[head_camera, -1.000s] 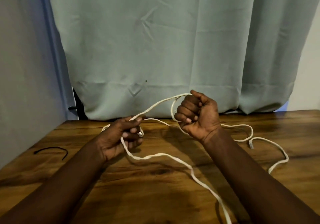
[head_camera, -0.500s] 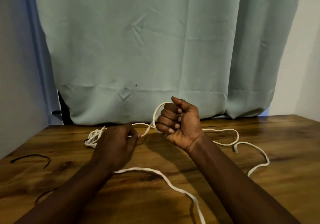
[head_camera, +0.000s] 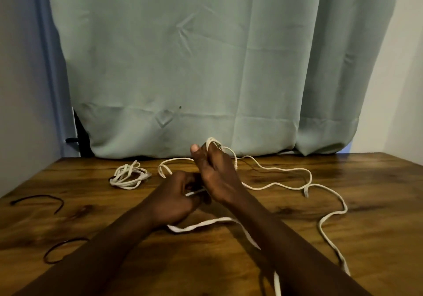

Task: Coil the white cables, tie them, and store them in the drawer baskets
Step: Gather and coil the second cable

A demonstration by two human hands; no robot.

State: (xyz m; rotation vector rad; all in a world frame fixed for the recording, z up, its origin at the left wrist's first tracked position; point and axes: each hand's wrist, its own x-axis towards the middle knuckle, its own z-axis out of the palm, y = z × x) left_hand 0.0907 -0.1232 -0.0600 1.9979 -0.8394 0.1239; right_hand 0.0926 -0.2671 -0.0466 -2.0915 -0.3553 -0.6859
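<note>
One white cable of those in sight looks finished and another is mid-coil, which in my judgement puts the job somewhere short of halfway. From the head view, a coiled bundle (head_camera: 129, 176) lies on the desk (head_camera: 377, 181) left of centre, just in front of the curtain (head_camera: 206, 66). Something dark shows at its left edge, but I cannot tell whether that is a tie. At the centre of the frame the right hand (head_camera: 217, 172) is raised, its fingers curled with a few turns of the long white cable (head_camera: 201, 224) looped over them. The left hand (head_camera: 176, 199), just below and touching it, pinches a strand of the same cable, apparently feeding the next turn. Most of that cable trails loose, snaking across the right half of the desk and off the bottom edge, so plenty of winding remains. Two black ties (head_camera: 39, 196) lie unused at the lower left, well apart from the hands. No drawer or basket is in view, so by this evidence tying this cable and storing both bundles are left to do.
</note>
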